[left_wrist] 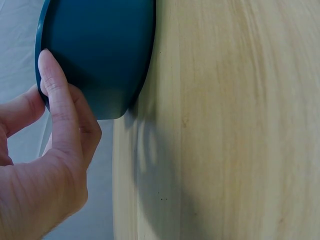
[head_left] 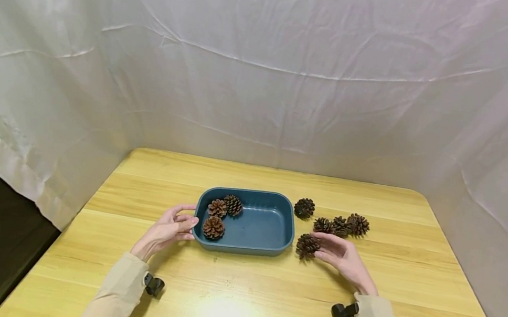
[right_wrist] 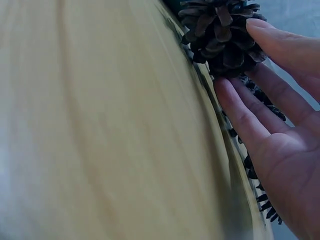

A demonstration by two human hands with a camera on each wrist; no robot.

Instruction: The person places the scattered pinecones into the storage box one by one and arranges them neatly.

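A dark blue rectangular tub [head_left: 257, 227] stands mid-table with three pine cones [head_left: 214, 227] gathered at its left end. My left hand [head_left: 171, 229] grips the tub's left rim, thumb on the inner side and fingers outside, as the left wrist view also shows. To the right of the tub, my right hand [head_left: 342, 256] holds a brown pine cone [head_left: 307, 246] between thumb and fingertips. Seen from the right wrist, this pine cone [right_wrist: 222, 37] sits at the fingertips, with its scales spread.
Behind the right hand, several loose pine cones [head_left: 340, 226] lie in a row on the wooden table [head_left: 229, 282]. Another pine cone [head_left: 304, 208] rests near the tub's far right corner. A pale cloth [head_left: 280, 103] hangs along the back and sides.
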